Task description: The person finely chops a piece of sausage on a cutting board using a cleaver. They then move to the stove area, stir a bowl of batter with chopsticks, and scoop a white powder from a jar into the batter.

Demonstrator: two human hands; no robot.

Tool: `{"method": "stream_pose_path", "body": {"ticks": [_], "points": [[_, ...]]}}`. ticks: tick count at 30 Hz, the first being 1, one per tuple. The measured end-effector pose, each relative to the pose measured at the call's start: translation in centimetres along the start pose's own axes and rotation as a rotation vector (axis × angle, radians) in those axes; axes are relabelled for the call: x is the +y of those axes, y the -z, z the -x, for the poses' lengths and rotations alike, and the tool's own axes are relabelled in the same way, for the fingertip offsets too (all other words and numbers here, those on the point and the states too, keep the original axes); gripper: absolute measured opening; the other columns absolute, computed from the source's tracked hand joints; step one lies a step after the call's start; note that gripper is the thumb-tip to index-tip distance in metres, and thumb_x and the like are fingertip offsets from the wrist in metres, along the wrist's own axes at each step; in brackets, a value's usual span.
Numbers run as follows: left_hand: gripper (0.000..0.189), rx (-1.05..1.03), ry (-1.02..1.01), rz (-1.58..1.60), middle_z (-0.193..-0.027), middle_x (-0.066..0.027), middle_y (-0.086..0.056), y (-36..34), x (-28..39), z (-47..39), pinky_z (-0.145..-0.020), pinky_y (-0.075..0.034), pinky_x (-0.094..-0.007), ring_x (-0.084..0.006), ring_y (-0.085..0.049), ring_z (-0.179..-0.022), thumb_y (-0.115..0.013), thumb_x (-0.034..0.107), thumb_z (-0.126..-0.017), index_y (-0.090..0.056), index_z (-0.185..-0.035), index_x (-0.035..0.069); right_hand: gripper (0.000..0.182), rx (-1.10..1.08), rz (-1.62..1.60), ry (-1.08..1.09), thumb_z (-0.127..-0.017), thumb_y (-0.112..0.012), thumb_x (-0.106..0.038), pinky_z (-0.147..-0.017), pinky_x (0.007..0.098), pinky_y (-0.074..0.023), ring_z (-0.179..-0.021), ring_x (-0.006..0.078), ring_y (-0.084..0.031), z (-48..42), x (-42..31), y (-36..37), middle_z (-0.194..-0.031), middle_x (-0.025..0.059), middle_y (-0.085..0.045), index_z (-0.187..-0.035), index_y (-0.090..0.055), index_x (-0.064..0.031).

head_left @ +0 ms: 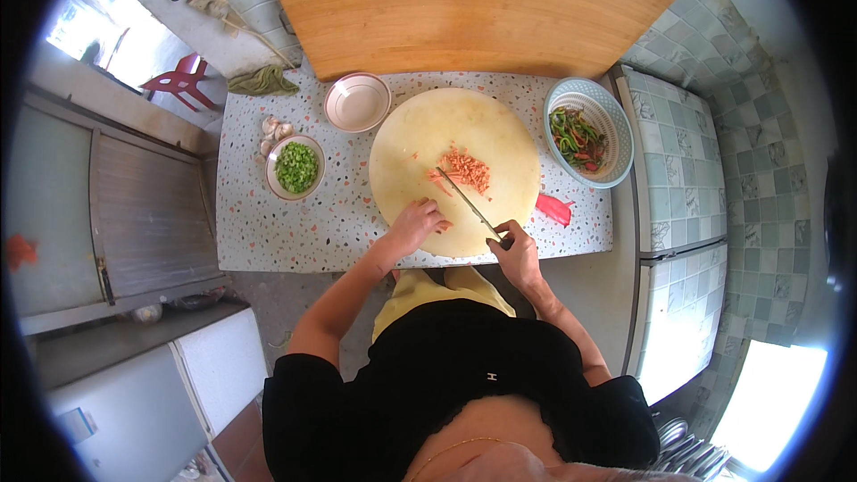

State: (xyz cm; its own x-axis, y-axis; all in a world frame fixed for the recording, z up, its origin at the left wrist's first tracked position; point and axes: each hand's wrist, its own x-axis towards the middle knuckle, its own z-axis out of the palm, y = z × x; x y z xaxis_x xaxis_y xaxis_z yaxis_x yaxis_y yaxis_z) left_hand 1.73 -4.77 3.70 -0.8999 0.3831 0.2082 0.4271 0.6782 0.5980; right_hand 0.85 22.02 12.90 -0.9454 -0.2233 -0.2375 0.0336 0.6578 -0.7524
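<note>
My right hand point(517, 257) grips the handle of a kitchen knife point(466, 203) near the front right edge of a round, pale yellow cutting board point(415, 140). The blade points away to the upper left, seen nearly edge-on, its tip by a few thin orange-pink strips point(438, 179). Just beyond it lies a small heap of finely diced orange-pink food point(472, 169). Fingers curled, my left hand point(416, 222) rests over the board's front left part, left of the knife. Whether a small piece sits under its fingertips I cannot tell.
On the speckled tabletop point(268, 234) are a bowl of chopped greens point(296, 167), garlic point(278, 127), another bowl point(357, 102) and a green cloth point(261, 82). To the right stand a blue basket with sliced peppers point(577, 137) and a red wrapper point(554, 209). A wooden panel point(469, 7) rises behind.
</note>
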Motion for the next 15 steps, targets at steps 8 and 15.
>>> {"method": "stream_pose_path", "body": {"ticks": [8,15], "points": [[0.024,0.086,-0.081,-0.085,-0.095,-0.0023,-0.060,1.3,0.5,0.6,-0.090,-0.046,-0.0358,-0.0218,-0.059,-0.099,-0.061,0.010,-0.083,-0.077,-0.100,0.016,0.027,-0.008,-0.011,-0.009,-0.085,-0.077,-0.015,-0.063,0.0376,-0.0521,-0.062,0.0243,-0.065,0.1,0.0,0.2,-0.070,0.0129,-0.067,-0.105,-0.065,-0.0030],[0.021,0.070,-0.014,-0.005,-0.101,-0.0037,-0.063,1.2,0.5,0.7,-0.094,-0.048,-0.0385,-0.0245,-0.060,-0.104,-0.065,0.007,-0.082,-0.076,-0.099,0.013,0.027,-0.040,0.012,0.001,-0.085,-0.077,-0.015,-0.061,0.0364,-0.0506,-0.061,0.0226,-0.063,0.2,-0.6,-0.2,-0.069,0.0125,-0.066,-0.106,-0.065,-0.0030]]}}
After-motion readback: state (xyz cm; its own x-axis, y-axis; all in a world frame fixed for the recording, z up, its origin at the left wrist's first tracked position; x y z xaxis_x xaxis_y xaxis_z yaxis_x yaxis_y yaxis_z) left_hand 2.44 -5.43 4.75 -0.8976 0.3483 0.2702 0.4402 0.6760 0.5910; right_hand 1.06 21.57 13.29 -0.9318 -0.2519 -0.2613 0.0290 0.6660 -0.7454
